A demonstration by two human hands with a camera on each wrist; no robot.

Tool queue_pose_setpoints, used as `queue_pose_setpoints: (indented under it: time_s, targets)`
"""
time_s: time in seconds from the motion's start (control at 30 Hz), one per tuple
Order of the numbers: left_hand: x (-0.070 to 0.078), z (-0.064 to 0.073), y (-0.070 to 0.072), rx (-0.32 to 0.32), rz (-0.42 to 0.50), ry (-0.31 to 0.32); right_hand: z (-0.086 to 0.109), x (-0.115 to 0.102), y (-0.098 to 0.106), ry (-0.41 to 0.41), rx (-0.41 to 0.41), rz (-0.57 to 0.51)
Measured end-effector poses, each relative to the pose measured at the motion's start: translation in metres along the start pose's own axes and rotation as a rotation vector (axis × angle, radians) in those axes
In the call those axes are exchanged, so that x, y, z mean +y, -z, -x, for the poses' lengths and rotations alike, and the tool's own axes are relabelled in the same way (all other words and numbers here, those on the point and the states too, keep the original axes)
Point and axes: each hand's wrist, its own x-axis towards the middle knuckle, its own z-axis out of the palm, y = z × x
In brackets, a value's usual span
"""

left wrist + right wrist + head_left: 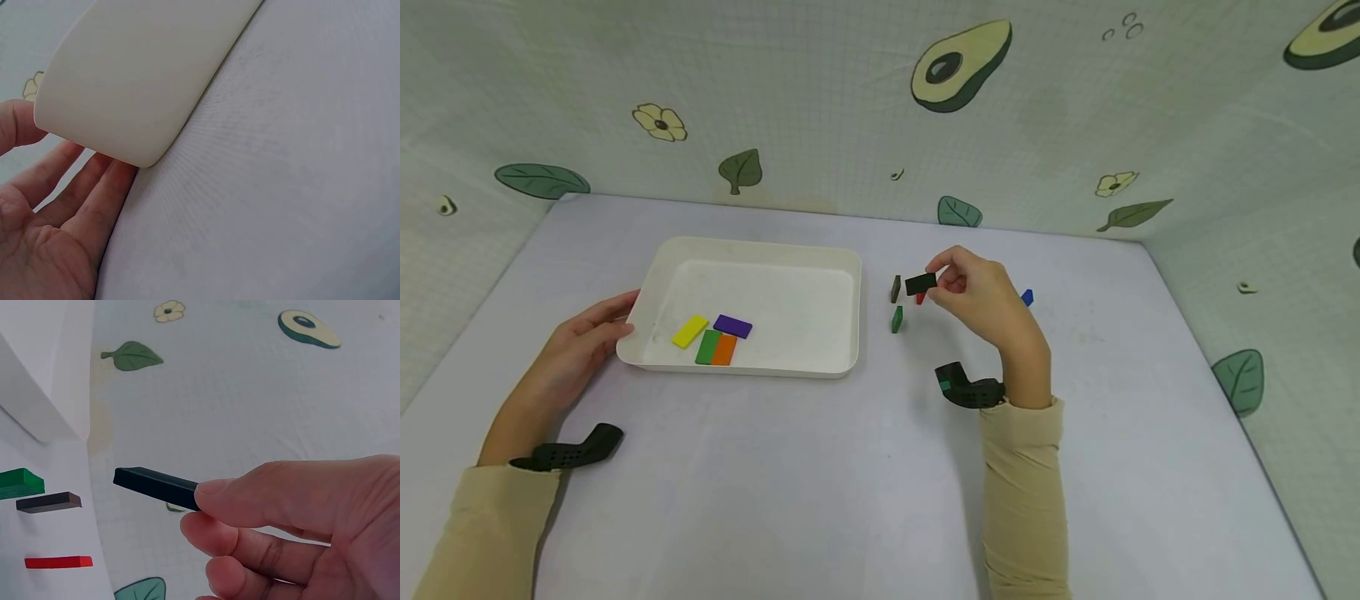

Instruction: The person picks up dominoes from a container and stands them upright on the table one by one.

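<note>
My right hand (973, 293) is pinching a black block (154, 486) by one end, holding it above the table (820, 483), right of the white tray (760, 245); my left hand (574, 354), fingers extended, is touching its left end.

Tray (805, 300) looks smooth plastic, faint sheen; black block (153, 486) matt, smooth-faced; tabletop (760, 483) matt; backdrop (820, 100) looks cloth, lightly creased; sleeves (1024, 500) matt cloth; wrist mounts (973, 394) matt plastic.

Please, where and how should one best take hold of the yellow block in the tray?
I would pinch the yellow block by its two long edges, coming from above: it seems to lie flat, and the white tray's raised walls surround it.
</note>
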Motion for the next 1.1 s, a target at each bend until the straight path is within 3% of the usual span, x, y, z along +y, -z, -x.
queue_pose_setpoints:
  time_s: [0.53,1.1]
  targets:
    - [-0.001,0.001,0.0,0.001,-0.026,-0.003,-0.003,0.01,0.001,-0.107,-0.089,0.046]
    - [0.001,0.001,0.001,-0.001,-0.015,0.002,-0.014,0.024,-0.008,-0.162,-0.195,0.062]
